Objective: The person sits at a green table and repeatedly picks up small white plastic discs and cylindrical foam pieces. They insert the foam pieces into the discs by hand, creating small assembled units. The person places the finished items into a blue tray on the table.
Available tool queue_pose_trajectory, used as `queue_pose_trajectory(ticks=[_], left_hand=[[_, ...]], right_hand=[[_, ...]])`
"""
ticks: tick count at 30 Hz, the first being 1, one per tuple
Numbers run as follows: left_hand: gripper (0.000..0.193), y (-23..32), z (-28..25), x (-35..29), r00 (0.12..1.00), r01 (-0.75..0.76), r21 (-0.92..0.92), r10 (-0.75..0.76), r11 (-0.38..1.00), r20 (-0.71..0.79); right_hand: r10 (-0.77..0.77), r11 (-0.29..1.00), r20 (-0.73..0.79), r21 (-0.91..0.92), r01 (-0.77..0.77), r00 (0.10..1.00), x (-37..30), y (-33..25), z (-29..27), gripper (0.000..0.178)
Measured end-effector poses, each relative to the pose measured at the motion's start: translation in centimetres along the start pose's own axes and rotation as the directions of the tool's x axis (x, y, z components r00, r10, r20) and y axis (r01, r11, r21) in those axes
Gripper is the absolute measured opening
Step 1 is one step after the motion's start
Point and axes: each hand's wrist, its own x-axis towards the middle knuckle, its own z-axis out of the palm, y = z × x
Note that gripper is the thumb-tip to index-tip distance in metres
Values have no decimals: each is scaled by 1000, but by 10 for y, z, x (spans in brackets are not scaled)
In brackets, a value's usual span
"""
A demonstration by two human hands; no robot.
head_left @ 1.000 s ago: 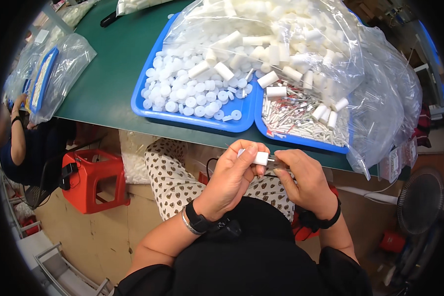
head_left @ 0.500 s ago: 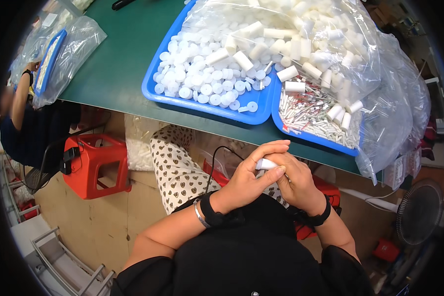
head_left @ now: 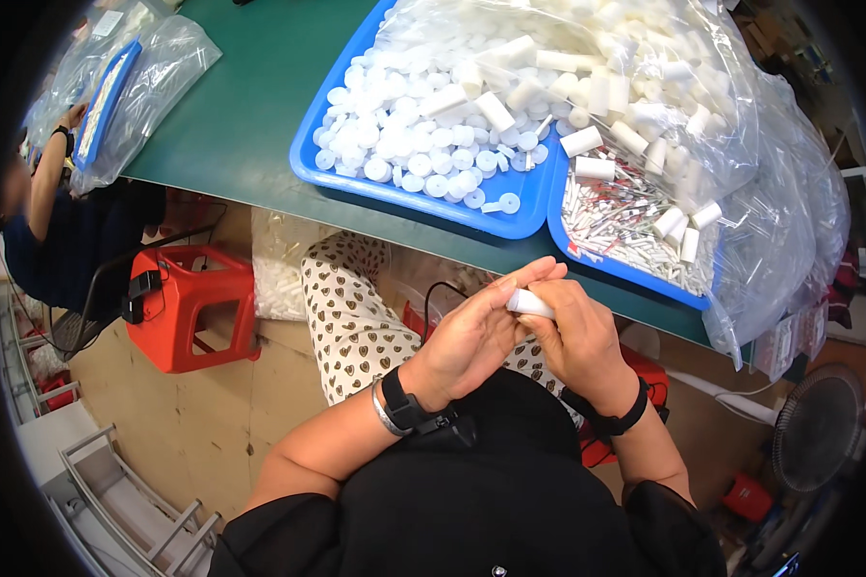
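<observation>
A short white cylinder is pinched in the fingers of my right hand, just past the table's near edge and above my lap. My left hand lies alongside it with the fingers stretched out flat and the palm turned toward the cylinder; its fingertips reach close to the cylinder's end. A blue tray on the table is heaped with small translucent white discs. Beside it, a second blue tray holds thin white and red pieces, with several white cylinders on top.
Clear plastic bags of off-white cylinders lie over the trays on the green table. A co-worker's arm is at the far left near another blue tray. Red stool stands left, fan right.
My left thumb has come off the cylinder and the left fingers have straightened. More of the cylinder now shows in my right hand. The view has shifted slightly.
</observation>
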Motion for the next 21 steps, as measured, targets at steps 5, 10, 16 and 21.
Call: queue_pose_trajectory(ticks=[5,10,16,21], left_hand=[[50,-16,-1,-12,1000,-15,-126,14,992,-16],[41,-30,-11,-19,994,-53,-193,32,980,-107],[56,-21,-19,-19,976,4,-95,-25,995,-217],[59,-30,-15,-20,972,-13,59,26,998,-233]], right_hand=[[13,1000,43,27,-14,999,-3,-7,8,20],[167,986,93,-32,-165,982,-16,-22,29,24],[278,936,64,204,-286,958,-18,-25,45,29],[314,930,133,155,-333,940,-28,-20,44,24]])
